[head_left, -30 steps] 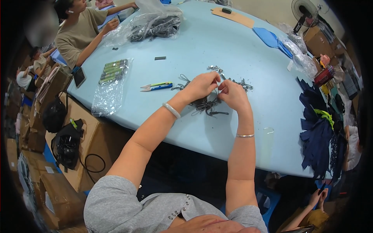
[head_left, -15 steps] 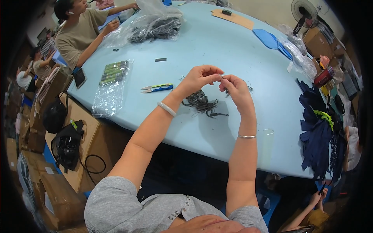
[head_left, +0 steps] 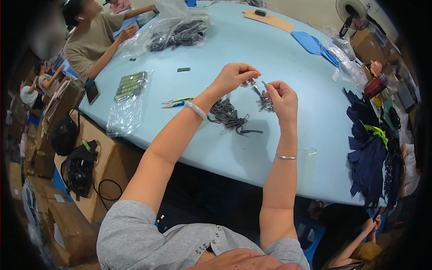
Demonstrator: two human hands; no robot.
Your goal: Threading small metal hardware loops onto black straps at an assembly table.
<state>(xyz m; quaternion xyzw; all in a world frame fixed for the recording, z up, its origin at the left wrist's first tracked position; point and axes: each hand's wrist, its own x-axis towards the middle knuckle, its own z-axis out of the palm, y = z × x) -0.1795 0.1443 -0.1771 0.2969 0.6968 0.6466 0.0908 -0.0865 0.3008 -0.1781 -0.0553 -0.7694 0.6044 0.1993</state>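
My left hand (head_left: 235, 80) is raised over the table with thumb and forefinger pinched together. Small shiny bits show under its fingertips, too small to name. Just to its right, my right hand (head_left: 281, 96) pinches a small thin piece with a greyish tip (head_left: 264, 83). A gap separates the two hands. Below and between them lies a tangled pile of dark grey cords (head_left: 228, 115), one end stretching right. Some dark cord pieces with metal-looking ends (head_left: 262, 98) lie beside my right fingers. Blue-and-yellow thread snips (head_left: 176, 102) rest left of my left wrist.
A clear bag with green-banded bundles (head_left: 130, 85) and a phone (head_left: 92, 92) lie left. Farther back are a plastic bag of dark items (head_left: 177, 36) and a small dark strip (head_left: 183, 69). Navy fabric strips (head_left: 365, 157) hang at the right edge. A co-worker (head_left: 90, 49) sits far left.
My hands, close together before, have drawn apart, the right one moving right and slightly down. The thin piece in my right fingers and the metal-ended cord pieces now show more clearly.
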